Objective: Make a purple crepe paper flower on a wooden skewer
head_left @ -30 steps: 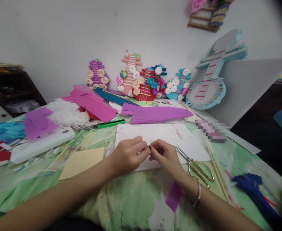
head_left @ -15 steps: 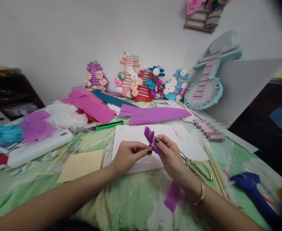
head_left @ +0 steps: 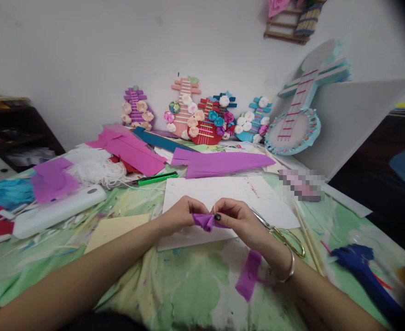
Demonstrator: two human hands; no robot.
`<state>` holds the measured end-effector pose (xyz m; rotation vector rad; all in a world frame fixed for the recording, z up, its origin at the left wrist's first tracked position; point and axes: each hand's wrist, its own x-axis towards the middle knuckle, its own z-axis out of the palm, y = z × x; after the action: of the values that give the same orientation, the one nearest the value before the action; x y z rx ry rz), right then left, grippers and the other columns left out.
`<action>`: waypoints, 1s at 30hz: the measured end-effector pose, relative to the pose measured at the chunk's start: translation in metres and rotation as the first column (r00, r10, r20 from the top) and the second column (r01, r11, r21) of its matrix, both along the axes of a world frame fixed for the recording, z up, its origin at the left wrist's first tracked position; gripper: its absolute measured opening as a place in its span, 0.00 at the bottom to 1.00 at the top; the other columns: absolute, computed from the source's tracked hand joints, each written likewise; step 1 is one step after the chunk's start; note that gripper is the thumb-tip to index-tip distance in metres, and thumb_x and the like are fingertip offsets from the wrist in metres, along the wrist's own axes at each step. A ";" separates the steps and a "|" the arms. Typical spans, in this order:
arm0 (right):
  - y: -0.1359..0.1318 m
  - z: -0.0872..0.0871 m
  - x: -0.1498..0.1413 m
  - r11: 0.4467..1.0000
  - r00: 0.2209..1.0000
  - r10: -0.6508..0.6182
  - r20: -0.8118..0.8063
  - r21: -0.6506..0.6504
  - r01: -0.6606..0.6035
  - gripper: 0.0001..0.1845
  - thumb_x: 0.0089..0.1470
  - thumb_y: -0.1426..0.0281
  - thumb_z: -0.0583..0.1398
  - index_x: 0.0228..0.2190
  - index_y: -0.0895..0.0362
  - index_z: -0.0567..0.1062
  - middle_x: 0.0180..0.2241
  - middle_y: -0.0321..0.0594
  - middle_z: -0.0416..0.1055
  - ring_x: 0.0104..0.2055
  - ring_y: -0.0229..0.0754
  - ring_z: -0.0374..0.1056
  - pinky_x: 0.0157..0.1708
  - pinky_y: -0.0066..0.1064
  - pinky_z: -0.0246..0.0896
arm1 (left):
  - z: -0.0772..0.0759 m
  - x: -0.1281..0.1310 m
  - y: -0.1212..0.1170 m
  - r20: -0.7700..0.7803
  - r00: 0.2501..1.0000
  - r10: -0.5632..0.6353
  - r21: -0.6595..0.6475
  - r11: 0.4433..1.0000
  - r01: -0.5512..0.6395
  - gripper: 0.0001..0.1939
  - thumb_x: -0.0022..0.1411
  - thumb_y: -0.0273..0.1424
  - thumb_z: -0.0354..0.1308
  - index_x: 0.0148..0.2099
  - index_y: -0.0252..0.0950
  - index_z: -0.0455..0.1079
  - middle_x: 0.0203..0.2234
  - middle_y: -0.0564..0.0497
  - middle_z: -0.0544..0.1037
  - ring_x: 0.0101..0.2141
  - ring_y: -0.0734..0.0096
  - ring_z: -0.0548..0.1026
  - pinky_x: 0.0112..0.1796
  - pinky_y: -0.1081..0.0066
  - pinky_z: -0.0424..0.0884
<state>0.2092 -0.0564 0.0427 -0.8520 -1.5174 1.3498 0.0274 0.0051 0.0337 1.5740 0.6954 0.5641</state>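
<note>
Between my two hands is a small pleated piece of purple crepe paper (head_left: 204, 221), pinched at its middle. My left hand (head_left: 181, 215) closes on its left end, the fingertips partly hidden behind the folds. With thumb and fingers, my right hand (head_left: 239, 219) pinches the middle and right part; a bit of white thread shows there. Both hands are above the lower part of a white sheet (head_left: 202, 191). Gold-handled scissors (head_left: 287, 239) lie just beside my right hand. A loose purple paper strip (head_left: 248, 278) rests on the table below my right wrist.
Wooden sticks (head_left: 309, 243) and a blue glue gun (head_left: 357, 262) lie at the right. A yellow card (head_left: 114, 227), a white power bank-like block (head_left: 60, 211), tangled white string (head_left: 99, 170) and a green cutter (head_left: 157, 179) are left. Purple paper (head_left: 226, 163) and flower-decorated paper instruments (head_left: 207, 124) stand behind.
The pleated paper has turned from upright to roughly level and shifted slightly down and left. My left hand has moved from the thread at its middle to its left end.
</note>
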 end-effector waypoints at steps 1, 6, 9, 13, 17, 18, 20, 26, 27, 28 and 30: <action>0.000 0.002 0.002 0.999 0.997 0.023 0.080 0.020 -0.025 0.06 0.51 0.68 0.61 0.30 0.59 0.72 0.28 0.36 0.68 0.31 0.34 0.63 0.33 0.27 0.58 | 0.000 -0.001 0.002 -0.017 0.998 -0.054 -0.019 0.998 0.054 0.08 0.44 0.31 0.64 0.26 0.29 0.74 0.17 0.53 0.73 0.19 0.79 0.64 0.21 0.78 0.57; 0.003 0.003 0.007 0.976 0.917 0.028 0.398 0.189 -0.112 0.04 0.52 0.74 0.58 0.30 0.57 0.74 0.30 0.38 0.70 0.33 0.37 0.64 0.34 0.29 0.59 | 0.003 -0.004 0.005 -0.058 0.967 -0.247 -0.036 0.969 0.246 0.06 0.46 0.28 0.63 0.26 0.28 0.72 0.16 0.55 0.70 0.18 0.82 0.63 0.21 0.80 0.57; 0.007 0.000 0.008 0.926 0.848 -0.139 0.511 0.370 -0.071 0.08 0.48 0.80 0.58 0.28 0.56 0.75 0.28 0.37 0.70 0.35 0.39 0.63 0.36 0.30 0.57 | 0.002 -0.002 0.005 -0.051 0.965 -0.256 -0.002 0.967 0.256 0.05 0.48 0.27 0.61 0.27 0.28 0.72 0.16 0.55 0.70 0.19 0.82 0.64 0.22 0.80 0.59; 0.009 -0.004 0.008 0.930 0.862 -0.151 0.484 0.366 -0.042 0.09 0.48 0.82 0.57 0.28 0.57 0.73 0.27 0.35 0.70 0.32 0.36 0.63 0.34 0.28 0.56 | -0.003 -0.001 0.005 -0.015 0.983 -0.182 0.063 0.981 0.182 0.08 0.50 0.29 0.62 0.31 0.28 0.73 0.20 0.52 0.74 0.22 0.79 0.69 0.26 0.78 0.64; 0.008 -0.007 0.008 0.967 0.921 -0.086 0.379 0.253 -0.014 0.07 0.49 0.80 0.56 0.29 0.58 0.71 0.27 0.34 0.68 0.30 0.34 0.63 0.30 0.25 0.56 | -0.004 -0.002 0.004 -0.042 0.993 -0.110 0.228 0.967 0.116 0.09 0.52 0.31 0.61 0.32 0.28 0.74 0.23 0.48 0.76 0.24 0.76 0.70 0.27 0.77 0.65; 0.008 -0.007 0.008 0.973 0.932 -0.080 0.353 0.230 -0.003 0.06 0.49 0.80 0.56 0.29 0.58 0.71 0.27 0.34 0.68 0.30 0.34 0.63 0.30 0.25 0.56 | -0.004 -0.003 0.004 -0.051 0.995 -0.091 0.290 0.952 0.102 0.10 0.53 0.32 0.60 0.32 0.28 0.74 0.23 0.48 0.76 0.24 0.76 0.70 0.26 0.77 0.64; 0.008 -0.007 0.008 0.984 0.951 -0.068 0.301 0.177 0.014 0.04 0.49 0.79 0.57 0.28 0.59 0.70 0.27 0.34 0.67 0.30 0.34 0.62 0.31 0.25 0.56 | -0.002 -0.003 0.001 -0.053 0.997 -0.055 0.430 0.900 0.073 0.10 0.55 0.32 0.58 0.32 0.28 0.74 0.22 0.48 0.75 0.22 0.78 0.67 0.23 0.78 0.61; 0.011 -0.008 0.008 0.997 0.985 -0.002 0.170 0.082 -0.012 0.03 0.49 0.74 0.60 0.29 0.59 0.69 0.28 0.35 0.66 0.31 0.35 0.63 0.33 0.27 0.58 | 0.002 -0.002 -0.005 -0.004 0.999 -0.043 0.759 0.650 0.031 0.08 0.58 0.27 0.54 0.34 0.29 0.74 0.21 0.50 0.73 0.18 0.82 0.60 0.20 0.79 0.55; 0.012 -0.009 0.009 0.997 0.987 0.008 0.161 0.073 -0.020 0.04 0.49 0.73 0.60 0.30 0.59 0.68 0.28 0.35 0.67 0.31 0.35 0.64 0.33 0.27 0.58 | 0.002 -0.002 -0.005 -0.008 0.999 -0.049 0.786 0.617 0.037 0.08 0.58 0.27 0.54 0.35 0.30 0.74 0.22 0.50 0.73 0.18 0.82 0.60 0.20 0.80 0.55; 0.012 -0.010 0.009 0.998 0.987 0.014 0.157 0.065 -0.025 0.05 0.49 0.72 0.60 0.31 0.59 0.68 0.28 0.35 0.67 0.31 0.35 0.64 0.32 0.27 0.58 | 0.002 -0.002 -0.006 -0.020 0.998 -0.056 0.808 0.588 0.049 0.08 0.58 0.27 0.54 0.35 0.31 0.74 0.22 0.50 0.73 0.18 0.82 0.60 0.20 0.80 0.56; 0.013 -0.012 0.009 0.998 0.986 0.013 0.168 0.054 -0.023 0.06 0.49 0.71 0.61 0.31 0.59 0.68 0.28 0.35 0.67 0.31 0.35 0.64 0.31 0.27 0.58 | 0.001 -0.002 -0.006 -0.049 0.997 -0.061 0.839 0.538 0.075 0.07 0.58 0.26 0.54 0.36 0.33 0.74 0.21 0.51 0.73 0.19 0.82 0.61 0.21 0.80 0.57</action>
<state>0.2184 -0.0433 0.0311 -0.9379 -1.6878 1.2683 0.0256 -0.0005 0.0352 2.5115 0.3469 0.9145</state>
